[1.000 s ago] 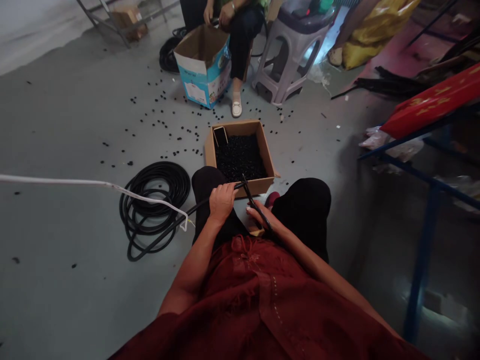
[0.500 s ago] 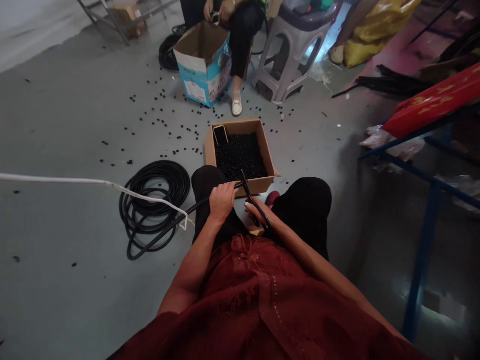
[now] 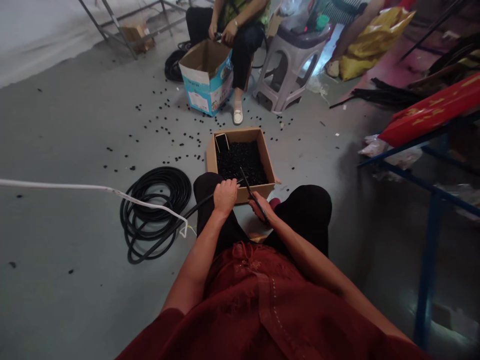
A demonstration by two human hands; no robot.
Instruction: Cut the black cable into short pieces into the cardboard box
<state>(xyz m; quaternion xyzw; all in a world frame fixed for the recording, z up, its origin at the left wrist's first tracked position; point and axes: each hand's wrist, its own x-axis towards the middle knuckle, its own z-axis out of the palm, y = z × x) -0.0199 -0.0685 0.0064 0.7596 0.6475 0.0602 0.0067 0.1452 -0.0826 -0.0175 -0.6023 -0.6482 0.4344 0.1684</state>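
Note:
My left hand (image 3: 225,196) is closed round a black hose (image 3: 204,201), whose end pokes out past my fingers beside the blades. The hose runs back left to a loose coil (image 3: 155,192) on the floor. My right hand (image 3: 261,206) grips a pair of dark scissors (image 3: 250,189), the tips pointing up and left, close to the hose end. Whether the blades touch the hose I cannot tell. Just beyond both hands stands an open cardboard box (image 3: 211,157) filled with small black pieces (image 3: 242,161). A phone-like dark rectangle (image 3: 222,143) leans in its far left corner.
A white cable (image 3: 93,188) crosses from the left towards my knee. Black bits lie scattered over the floor. Ahead, a seated person works behind a blue-and-white carton (image 3: 198,92); a grey stool (image 3: 281,70) stands beside. A blue metal frame (image 3: 427,260) is at right.
The scissor handles, spread apart before, now look closer together. The hose end shows less beyond my left hand. The whole view has shifted slightly downward in the picture.

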